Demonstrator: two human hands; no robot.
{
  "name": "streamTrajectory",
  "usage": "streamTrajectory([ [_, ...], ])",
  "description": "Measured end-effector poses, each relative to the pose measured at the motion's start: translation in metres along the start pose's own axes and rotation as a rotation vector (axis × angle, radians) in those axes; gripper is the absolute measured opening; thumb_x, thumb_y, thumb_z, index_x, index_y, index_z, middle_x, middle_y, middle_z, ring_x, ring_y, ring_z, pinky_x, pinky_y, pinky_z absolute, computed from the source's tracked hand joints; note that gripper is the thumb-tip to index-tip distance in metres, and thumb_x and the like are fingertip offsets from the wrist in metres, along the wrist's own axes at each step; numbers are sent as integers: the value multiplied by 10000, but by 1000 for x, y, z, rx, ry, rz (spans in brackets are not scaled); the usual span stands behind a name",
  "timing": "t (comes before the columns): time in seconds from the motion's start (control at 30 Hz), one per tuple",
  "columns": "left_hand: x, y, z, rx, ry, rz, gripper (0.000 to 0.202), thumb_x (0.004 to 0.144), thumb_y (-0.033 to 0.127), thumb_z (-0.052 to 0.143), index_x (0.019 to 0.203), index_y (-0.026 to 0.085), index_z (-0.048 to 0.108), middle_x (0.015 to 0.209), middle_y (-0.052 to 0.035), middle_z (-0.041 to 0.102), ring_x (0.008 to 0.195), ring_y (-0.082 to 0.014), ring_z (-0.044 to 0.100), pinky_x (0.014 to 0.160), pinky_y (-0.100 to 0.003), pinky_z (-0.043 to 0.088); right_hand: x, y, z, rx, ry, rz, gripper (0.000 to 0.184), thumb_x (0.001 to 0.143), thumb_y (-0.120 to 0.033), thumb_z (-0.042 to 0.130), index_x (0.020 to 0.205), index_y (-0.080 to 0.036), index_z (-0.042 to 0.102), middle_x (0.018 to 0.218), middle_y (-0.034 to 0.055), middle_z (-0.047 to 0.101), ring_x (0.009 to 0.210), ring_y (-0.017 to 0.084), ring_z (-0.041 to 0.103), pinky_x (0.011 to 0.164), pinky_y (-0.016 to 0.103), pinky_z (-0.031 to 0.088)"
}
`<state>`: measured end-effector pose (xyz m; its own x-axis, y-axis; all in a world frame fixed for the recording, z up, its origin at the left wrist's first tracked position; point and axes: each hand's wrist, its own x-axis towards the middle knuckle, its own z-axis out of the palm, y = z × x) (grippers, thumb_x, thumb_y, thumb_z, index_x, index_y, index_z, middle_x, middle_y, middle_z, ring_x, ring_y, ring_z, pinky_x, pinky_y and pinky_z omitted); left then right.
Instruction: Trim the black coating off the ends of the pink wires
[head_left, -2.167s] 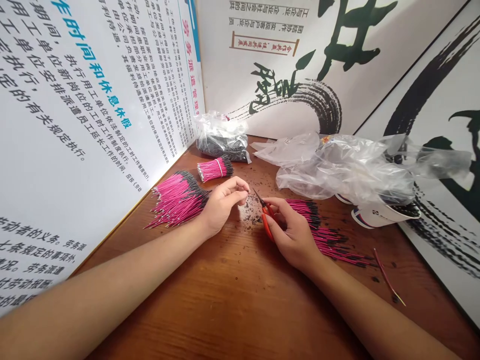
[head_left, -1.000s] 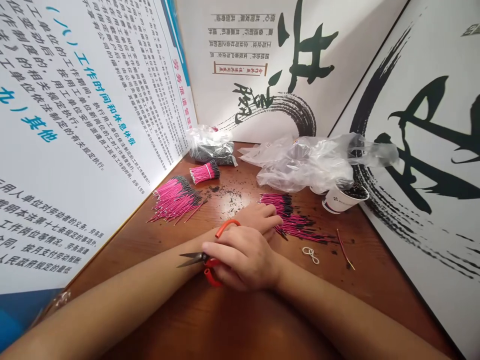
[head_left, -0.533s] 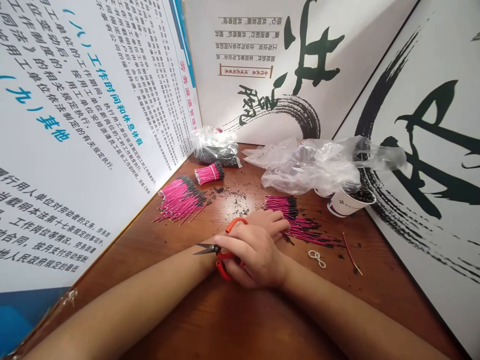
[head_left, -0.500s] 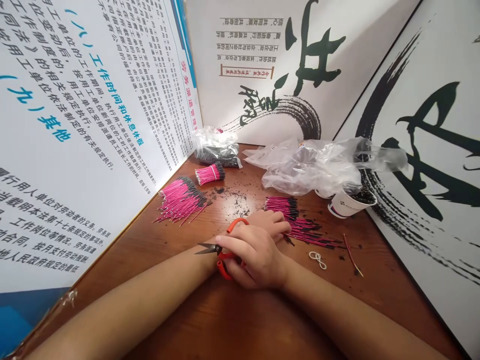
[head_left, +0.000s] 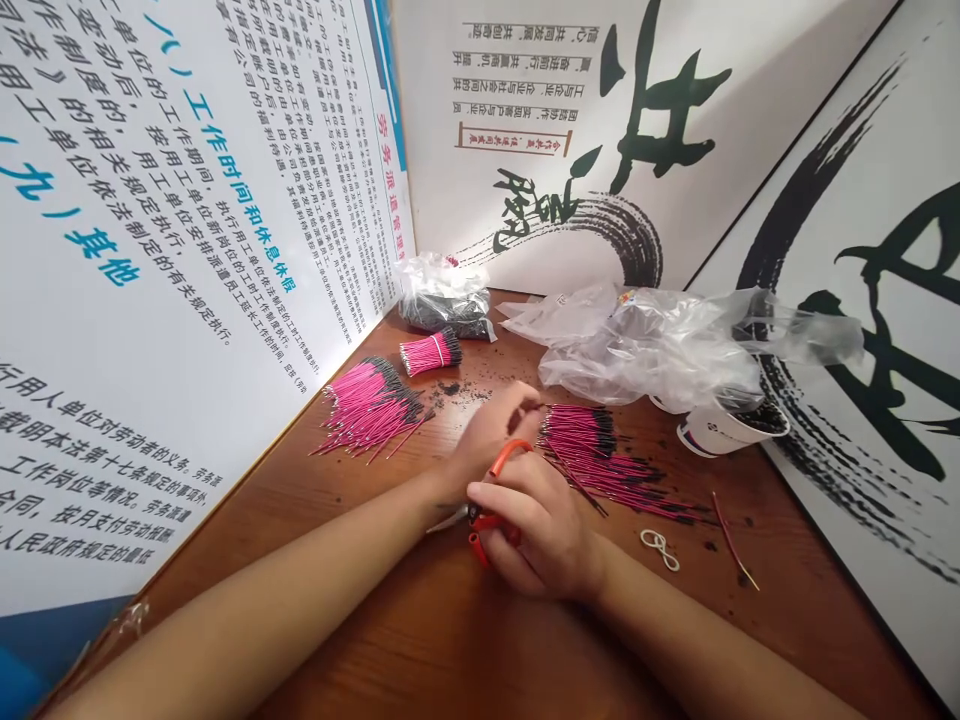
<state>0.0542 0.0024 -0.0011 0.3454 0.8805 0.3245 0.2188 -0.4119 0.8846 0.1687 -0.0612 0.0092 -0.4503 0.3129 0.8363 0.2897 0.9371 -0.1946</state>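
left fingertips (head_left: 526, 408): bunched closed in a pinch, just beside the pink wire pile (head_left: 585, 452); whether they grip a single wire is too small to tell

right fingers (head_left: 499, 500): curled closed around the red-handled scissors (head_left: 510, 456), a grip that seems to keep the tool ready in the palm while the other hand works

scissors: blades shut, it seems, and pointing left just beside the left wrist, partly hidden; the red loops sit under and beside the right fingers

hands: the left hand (head_left: 487, 435) reaches forward past the scissors, with the right hand (head_left: 544, 535) low and close by it

wires: black-tipped pink wires lie fanned on the table, their ends loosely lined up, perhaps for easy picking; a second loose pile (head_left: 371, 405) lies left of the hands, and a bundle tied with a white band (head_left: 430, 353) lies beyond it

nearby: black clippings (head_left: 457, 392) are scattered ahead of the hands; a white rubber band (head_left: 660, 549) and a lone red wire (head_left: 731, 550) lie to the right

further out: a plastic bag of dark wires (head_left: 442, 300), crumpled clear plastic (head_left: 645, 345) and a paper cup (head_left: 731, 436) stand against the printed wall boards (head_left: 150, 250) at the back of the wooden table (head_left: 262, 510)
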Motion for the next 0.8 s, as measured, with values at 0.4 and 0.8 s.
streamTrajectory([
  [0.4, -22, -6, -43, -109, 193, -104, 122, 920, 288, 475, 910, 191, 548, 794, 7, 512, 709, -130, 455, 670, -250, 387, -15, 49, -4, -10, -46, 664, 298, 930, -226, 552, 1228, -204, 564, 952, 35, 635, 740, 161, 586, 680, 287, 473],
  [0.8, -17, -9, -45, -164, 204, -133, 150, 923, 305, 483, 905, 190, 579, 786, 13, 544, 731, -126, 494, 719, -247, 414, -16, 47, -2, -11, -119, 582, 291, 942, -215, 557, 1232, -208, 585, 1002, 45, 684, 868, 181, 648, 755, 274, 497],
])
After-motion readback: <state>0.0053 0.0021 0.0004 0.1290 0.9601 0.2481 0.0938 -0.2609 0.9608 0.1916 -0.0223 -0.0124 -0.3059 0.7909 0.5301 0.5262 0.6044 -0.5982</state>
